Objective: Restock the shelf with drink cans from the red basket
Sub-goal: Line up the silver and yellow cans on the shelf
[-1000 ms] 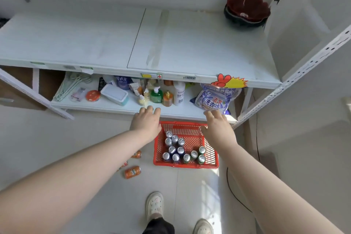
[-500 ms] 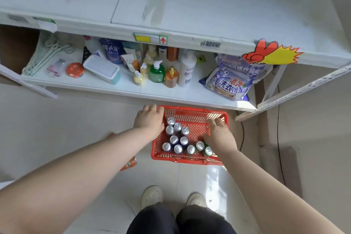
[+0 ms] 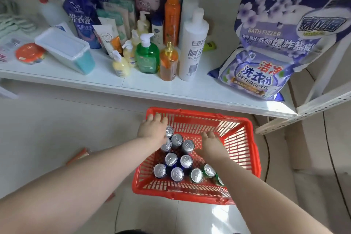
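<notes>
Drink cans (image 3: 178, 159) stand upright in the red basket (image 3: 254, 150) on the floor below the shelf (image 3: 133, 85). The left hand (image 3: 152, 129) and right hand (image 3: 210, 143) hover above them, fingers loose, holding nothing. Wrapping each hand round one can's side looks surest.

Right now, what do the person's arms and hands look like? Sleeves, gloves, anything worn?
The left arm and right arm are bare along everything in frame; no sleeve edge shows. The left hand and right hand are ungloved. No watch, band, ring or marking is visible on either wrist or hand, though the fingers are small and slightly blurred.
</notes>
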